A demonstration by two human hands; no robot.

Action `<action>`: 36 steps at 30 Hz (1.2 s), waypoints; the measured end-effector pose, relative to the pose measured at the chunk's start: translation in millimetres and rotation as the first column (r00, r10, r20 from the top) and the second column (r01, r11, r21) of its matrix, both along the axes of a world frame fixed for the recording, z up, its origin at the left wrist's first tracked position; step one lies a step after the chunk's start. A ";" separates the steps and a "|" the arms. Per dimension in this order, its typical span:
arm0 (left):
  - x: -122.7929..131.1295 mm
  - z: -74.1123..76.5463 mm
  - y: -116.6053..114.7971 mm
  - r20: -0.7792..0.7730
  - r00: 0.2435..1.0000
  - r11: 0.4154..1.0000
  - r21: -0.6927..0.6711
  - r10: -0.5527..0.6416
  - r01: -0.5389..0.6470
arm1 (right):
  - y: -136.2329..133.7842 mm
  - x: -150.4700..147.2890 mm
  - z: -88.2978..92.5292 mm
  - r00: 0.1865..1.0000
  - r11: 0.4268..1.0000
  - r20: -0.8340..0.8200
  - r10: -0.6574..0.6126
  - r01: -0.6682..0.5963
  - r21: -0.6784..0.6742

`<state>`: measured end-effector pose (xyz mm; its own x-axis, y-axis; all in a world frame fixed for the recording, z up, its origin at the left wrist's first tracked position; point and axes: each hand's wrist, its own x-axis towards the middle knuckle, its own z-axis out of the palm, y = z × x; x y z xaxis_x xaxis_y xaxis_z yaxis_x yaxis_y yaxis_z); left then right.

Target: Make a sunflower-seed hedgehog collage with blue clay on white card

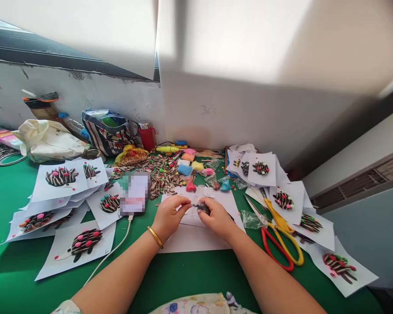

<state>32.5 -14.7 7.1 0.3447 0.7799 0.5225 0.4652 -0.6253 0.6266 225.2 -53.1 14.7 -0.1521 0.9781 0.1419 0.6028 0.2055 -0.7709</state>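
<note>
My right hand (216, 214) is closed round a lump of black modelling clay (203, 207) in a clear plastic bag. The fingertips of my left hand (172, 213) pinch a thin dark bit at the lump's left end, apparently the same clay. Both hands are above white paper sheets (199, 240) on the green table. Just beyond them lie bagged red clay (190, 186) and bagged blue clay (225, 184). Past these are a light blue block (184, 169), a yellow block (197, 165) and a heap of striped sunflower seeds (163, 179).
Cards with seed hedgehogs (87, 242) lie in piles on the left, more cards (284, 199) on the right. Red-handled scissors (275, 248) and yellow-handled scissors (293, 246) rest right of my hands. A phone (136, 192) on a white cable (118, 253) lies left. Bags (109, 135) stand along the wall.
</note>
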 end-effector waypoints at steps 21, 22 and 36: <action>-1.7 -3.7 5.8 0.158 0.983 0.986 -0.152 0.091 -0.067 | 2.2 6.4 -4.2 1.000 0.997 0.010 -0.021 0.020 0.072; -2.1 -3.7 5.8 0.153 0.983 0.984 -0.162 0.103 -0.078 | 3.3 8.6 -4.6 0.999 0.997 0.017 -0.036 0.035 0.075; 0.3 -6.0 7.3 0.215 0.975 0.989 -0.148 0.062 -0.030 | 16.9 82.1 10.2 0.615 0.899 0.699 -0.365 0.429 0.092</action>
